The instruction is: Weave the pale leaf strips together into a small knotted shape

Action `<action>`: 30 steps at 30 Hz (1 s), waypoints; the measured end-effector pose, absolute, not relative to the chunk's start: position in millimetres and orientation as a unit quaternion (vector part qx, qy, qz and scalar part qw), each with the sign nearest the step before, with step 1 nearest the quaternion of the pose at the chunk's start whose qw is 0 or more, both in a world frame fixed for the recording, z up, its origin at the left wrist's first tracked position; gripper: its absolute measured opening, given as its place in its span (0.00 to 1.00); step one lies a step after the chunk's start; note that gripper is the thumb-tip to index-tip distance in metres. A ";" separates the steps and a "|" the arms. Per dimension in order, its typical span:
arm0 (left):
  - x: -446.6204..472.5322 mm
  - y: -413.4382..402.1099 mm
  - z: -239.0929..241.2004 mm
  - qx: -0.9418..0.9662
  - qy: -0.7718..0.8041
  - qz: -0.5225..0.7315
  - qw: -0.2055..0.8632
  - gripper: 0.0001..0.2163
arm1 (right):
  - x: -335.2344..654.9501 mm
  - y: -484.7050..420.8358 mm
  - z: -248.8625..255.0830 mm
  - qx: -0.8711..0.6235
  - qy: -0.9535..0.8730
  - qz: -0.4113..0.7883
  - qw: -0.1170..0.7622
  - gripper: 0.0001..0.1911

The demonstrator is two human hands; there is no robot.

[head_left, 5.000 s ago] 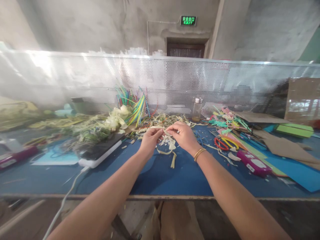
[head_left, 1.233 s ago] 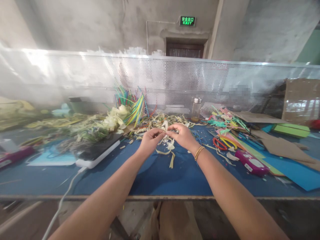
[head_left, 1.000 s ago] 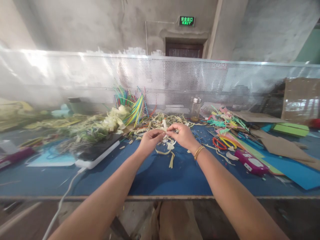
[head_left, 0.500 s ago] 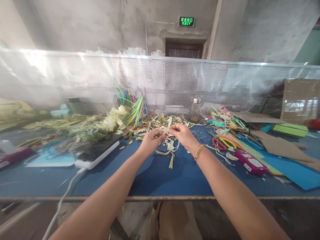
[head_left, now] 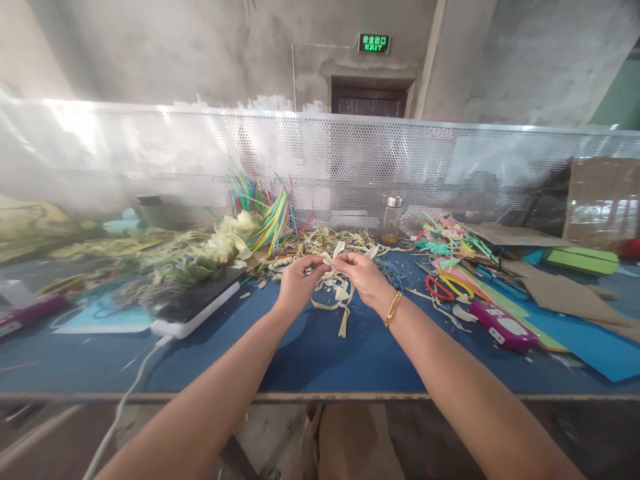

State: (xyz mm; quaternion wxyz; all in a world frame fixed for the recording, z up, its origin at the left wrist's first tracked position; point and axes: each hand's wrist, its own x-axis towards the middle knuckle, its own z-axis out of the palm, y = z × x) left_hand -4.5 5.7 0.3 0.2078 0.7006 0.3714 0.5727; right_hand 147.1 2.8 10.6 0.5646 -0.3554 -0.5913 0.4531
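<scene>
Over the middle of the blue tabletop, my left hand (head_left: pixel 299 283) and my right hand (head_left: pixel 364 275) meet with their fingertips pinched together. Between them is a pale cream strip (head_left: pixel 339 249), its short end sticking up past the fingers; it looks like paper or a dried leaf. Both hands are closed on it, and the exact fold at the fingertips is hidden. Right behind and under the hands lies a heap of similar pale strips (head_left: pixel 345 237). One loose strip (head_left: pixel 343 325) hangs toward me on the table.
At left, greenish strips (head_left: pixel 175 263) cover a black and white device (head_left: pixel 200 319) with a white cable (head_left: pixel 121 407). Coloured stems (head_left: pixel 273 220) and a glass bottle (head_left: pixel 391 223) stand at the back. Scissors (head_left: pixel 455 287), a purple gadget (head_left: pixel 504 327) and coloured paper (head_left: pixel 585 333) lie right.
Both hands have shifted slightly, the right wrist a little to the left. The cream strip between the fingertips has turned, and a pale end now shows beyond the right hand.
</scene>
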 end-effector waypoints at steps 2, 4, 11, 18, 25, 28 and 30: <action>-3.6 4.3 0.7 0.693 0.366 0.577 0.228 0.08 | 145.5 3.2 9.9 -0.347 -0.584 0.461 0.572 0.12; -2.5 3.2 0.6 0.689 0.360 0.579 0.244 0.09 | 144.0 3.6 9.2 -0.336 -0.569 0.469 0.586 0.11; -2.2 2.2 -0.4 0.653 0.347 0.599 0.308 0.11 | 141.0 1.8 9.5 -0.324 -0.551 0.482 0.599 0.11; -3.3 2.3 1.6 0.606 0.305 0.601 0.423 0.11 | 144.4 -5.5 18.5 -0.326 -0.577 0.504 0.555 0.10; -6.8 7.0 1.2 0.603 0.304 0.564 0.475 0.11 | 152.0 -6.2 24.4 -0.338 -0.608 0.454 0.556 0.07; -7.6 7.0 2.0 0.612 0.305 0.556 0.473 0.11 | 153.7 -4.9 24.4 -0.338 -0.615 0.448 0.554 0.06; -7.8 6.2 2.5 0.617 0.305 0.547 0.476 0.11 | 154.4 -4.0 24.2 -0.345 -0.619 0.441 0.552 0.05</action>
